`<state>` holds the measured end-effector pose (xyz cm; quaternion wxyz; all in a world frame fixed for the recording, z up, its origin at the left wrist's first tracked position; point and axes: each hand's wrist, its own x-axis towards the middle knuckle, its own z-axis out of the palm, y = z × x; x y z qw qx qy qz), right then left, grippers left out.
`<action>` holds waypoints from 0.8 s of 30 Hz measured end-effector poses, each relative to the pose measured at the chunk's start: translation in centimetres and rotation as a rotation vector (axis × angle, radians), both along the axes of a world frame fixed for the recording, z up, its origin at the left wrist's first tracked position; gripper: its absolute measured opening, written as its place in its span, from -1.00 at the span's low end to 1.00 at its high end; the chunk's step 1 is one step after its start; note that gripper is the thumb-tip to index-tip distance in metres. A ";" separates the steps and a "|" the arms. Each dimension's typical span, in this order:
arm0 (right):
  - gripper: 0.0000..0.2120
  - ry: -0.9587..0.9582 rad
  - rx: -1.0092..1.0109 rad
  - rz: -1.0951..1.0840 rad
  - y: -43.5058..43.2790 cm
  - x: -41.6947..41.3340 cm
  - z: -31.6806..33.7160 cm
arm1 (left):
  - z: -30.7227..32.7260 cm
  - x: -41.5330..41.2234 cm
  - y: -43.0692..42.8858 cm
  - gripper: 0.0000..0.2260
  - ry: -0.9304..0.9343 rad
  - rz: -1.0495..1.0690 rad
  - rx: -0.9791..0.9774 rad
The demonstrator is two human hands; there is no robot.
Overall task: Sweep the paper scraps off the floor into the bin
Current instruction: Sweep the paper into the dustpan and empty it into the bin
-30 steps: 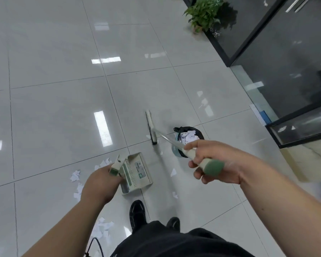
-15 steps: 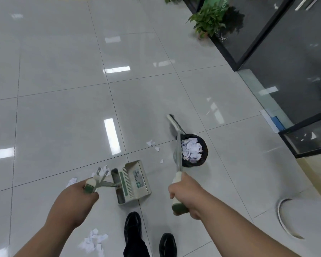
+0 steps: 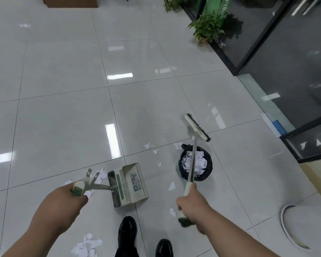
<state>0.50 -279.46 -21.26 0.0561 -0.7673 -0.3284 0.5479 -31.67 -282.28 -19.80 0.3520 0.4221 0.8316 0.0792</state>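
The left hand point(image 3: 61, 204) wraps the dustpan point(image 3: 132, 184) handle, its fingers mostly hidden underneath. The right hand point(image 3: 191, 203) clamps the broom point(image 3: 196, 127), whose shaft partly covers the paper scraps point(image 3: 200, 162) in the bin point(image 3: 208, 175).

**Legible text, head view.** One word can be read: white capitals "OFTBOX" on the green banner point(image 3: 214, 5) at the top of the view. The letters run down the banner, turned on their side, and the upper edge of the picture cuts off the start of the word. The dustpan point(image 3: 127, 184) on the floor carries a grey label point(image 3: 135, 179) with dark printed characters, too small and blurred to read. Next to it sits a small green sticker point(image 3: 135, 189) bearing a white mark — likewise unreadable.
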 end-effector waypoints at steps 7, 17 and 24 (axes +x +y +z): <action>-0.64 0.205 -0.081 -0.140 5.9 -0.7 -5.7 | -1.1 -1.2 1.0 -0.91 0.095 0.015 0.000; -0.71 0.366 -0.206 -0.147 -5.8 -6.8 -1.2 | -0.6 -1.8 -1.6 -0.95 -0.061 -0.002 0.034; -0.64 0.309 -0.088 -0.119 -11.4 -9.1 5.7 | 3.5 -7.0 -11.0 -0.95 -0.165 0.038 0.019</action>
